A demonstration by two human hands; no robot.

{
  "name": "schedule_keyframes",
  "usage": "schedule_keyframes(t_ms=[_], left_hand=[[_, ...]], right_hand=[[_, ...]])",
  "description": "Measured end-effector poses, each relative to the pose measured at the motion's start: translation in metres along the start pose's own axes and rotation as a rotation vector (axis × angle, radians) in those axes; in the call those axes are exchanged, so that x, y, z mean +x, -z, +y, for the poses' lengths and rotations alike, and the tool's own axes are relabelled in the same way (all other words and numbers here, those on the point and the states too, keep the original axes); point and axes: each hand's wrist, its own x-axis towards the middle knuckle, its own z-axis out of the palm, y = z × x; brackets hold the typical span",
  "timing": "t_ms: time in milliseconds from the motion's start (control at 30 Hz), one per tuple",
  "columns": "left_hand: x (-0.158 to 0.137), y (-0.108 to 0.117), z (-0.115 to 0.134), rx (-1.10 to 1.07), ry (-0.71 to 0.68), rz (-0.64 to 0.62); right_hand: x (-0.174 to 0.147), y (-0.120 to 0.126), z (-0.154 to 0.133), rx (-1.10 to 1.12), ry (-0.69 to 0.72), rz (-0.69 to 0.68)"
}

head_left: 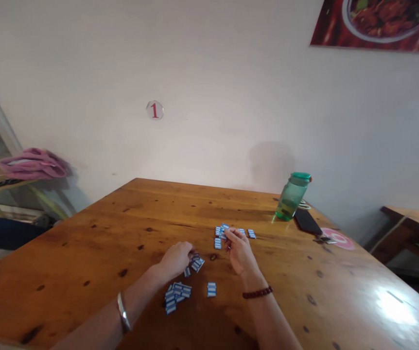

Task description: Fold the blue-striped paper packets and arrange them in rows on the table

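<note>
Small flat blue-and-white striped pieces lie in groups on the wooden table. My left hand is closed, its fingertips pinching at a small blue-and-white piece beside a few others. In my right hand, thumb and fingers pinch another blue-and-white piece over a far group. Two more sets, one partly behind the right hand and one at its far right, lie in line with that group. Nearer me are an overlapping heap and a separate neat set.
A green bottle stands at the back right. Beside it lie a black phone-like object, keys and a round pink disc. The wall borders the table's far edge. Pink cloth lies on another table at left.
</note>
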Motion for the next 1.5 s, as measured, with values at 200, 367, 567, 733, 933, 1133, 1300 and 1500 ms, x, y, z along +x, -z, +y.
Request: schedule_keyframes(t_ms=[200, 367, 567, 733, 933, 1133, 1300, 1500], left_hand=[[-0.003, 0.006, -0.008, 0.022, 0.095, 0.081], [-0.002, 0.015, -0.007, 0.023, 0.119, 0.143], [0.002, 0.024, -0.029, -0.038, 0.131, 0.109], [0.004, 0.028, -0.051, -0.041, 0.183, 0.128], [0.005, 0.023, -0.057, -0.037, 0.118, 0.096], [0.007, 0.017, -0.055, -0.017, -0.025, -0.004], [0.009, 0.015, -0.058, -0.008, 0.017, -0.003], [0.003, 0.017, -0.053, -0.146, 0.126, 0.079]], right_hand=[[0.000, 0.000, 0.000, -0.006, 0.001, 0.002], [-0.002, -0.001, -0.001, -0.017, 0.002, 0.007], [-0.003, -0.002, -0.002, -0.020, -0.005, 0.002], [-0.002, -0.001, -0.001, -0.023, -0.012, -0.001], [-0.002, 0.001, -0.001, -0.024, -0.019, 0.003], [0.000, 0.003, 0.000, -0.032, -0.014, -0.010], [-0.003, 0.001, 0.001, -0.067, 0.004, -0.021], [-0.003, 0.001, 0.005, -0.129, 0.045, -0.035]])
